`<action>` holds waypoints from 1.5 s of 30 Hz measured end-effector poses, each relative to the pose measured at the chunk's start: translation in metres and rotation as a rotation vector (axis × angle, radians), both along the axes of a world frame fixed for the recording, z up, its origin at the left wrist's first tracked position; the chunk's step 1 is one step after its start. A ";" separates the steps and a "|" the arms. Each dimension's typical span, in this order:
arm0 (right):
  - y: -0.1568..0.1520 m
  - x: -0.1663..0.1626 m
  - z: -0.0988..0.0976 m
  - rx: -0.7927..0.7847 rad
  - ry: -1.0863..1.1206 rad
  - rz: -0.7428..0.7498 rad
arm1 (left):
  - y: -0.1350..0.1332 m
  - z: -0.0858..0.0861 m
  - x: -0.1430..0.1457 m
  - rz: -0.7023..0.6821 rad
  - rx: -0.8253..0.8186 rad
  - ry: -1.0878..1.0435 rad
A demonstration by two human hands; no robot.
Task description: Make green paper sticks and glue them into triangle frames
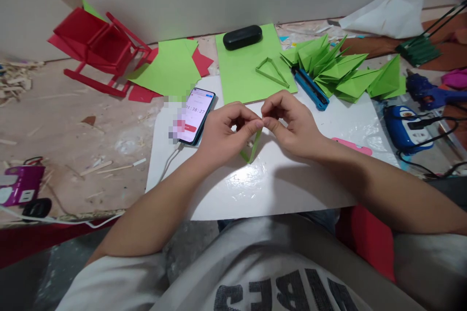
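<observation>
My left hand (230, 129) pinches a narrow folded green paper strip (256, 147) between thumb and forefinger, over a white board (222, 201). The strip bends at its lower end, and part of it is behind my left hand. The fingertips of my right hand (292, 124) meet those of the left at the strip's upper end, also closed in a pinch. Beyond my hands, a green strip folded into a kite-like outline (272, 72) lies on a green sheet (237, 77). A blue utility knife (310, 87) rests beside it.
A phone (195, 115) showing a timer lies left of my hands. Pleated green paper pieces (339, 70), a blue power socket (408, 129) and a glue gun (425, 90) are on the right. A red miniature rocking chair (104, 53) stands back left. A black case (242, 37) sits behind.
</observation>
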State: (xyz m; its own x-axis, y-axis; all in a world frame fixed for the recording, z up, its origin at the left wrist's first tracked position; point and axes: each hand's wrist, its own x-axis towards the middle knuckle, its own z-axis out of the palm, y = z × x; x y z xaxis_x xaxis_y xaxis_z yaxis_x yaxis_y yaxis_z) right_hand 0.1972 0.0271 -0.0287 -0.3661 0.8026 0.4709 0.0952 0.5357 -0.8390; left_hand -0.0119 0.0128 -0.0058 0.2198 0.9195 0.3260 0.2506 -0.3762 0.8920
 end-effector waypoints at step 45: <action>0.023 0.011 0.004 -0.332 0.438 0.068 | 0.023 0.002 -0.017 -0.261 -0.472 -0.421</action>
State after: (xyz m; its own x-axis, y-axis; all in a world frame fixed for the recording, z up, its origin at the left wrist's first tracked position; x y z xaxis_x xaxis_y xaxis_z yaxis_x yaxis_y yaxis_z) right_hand 0.2087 0.0504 -0.0245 -0.2493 0.9151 0.3168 -0.3259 0.2288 -0.9173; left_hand -0.0285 0.0357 -0.0040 0.3961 0.9182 0.0101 -0.2001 0.0756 0.9768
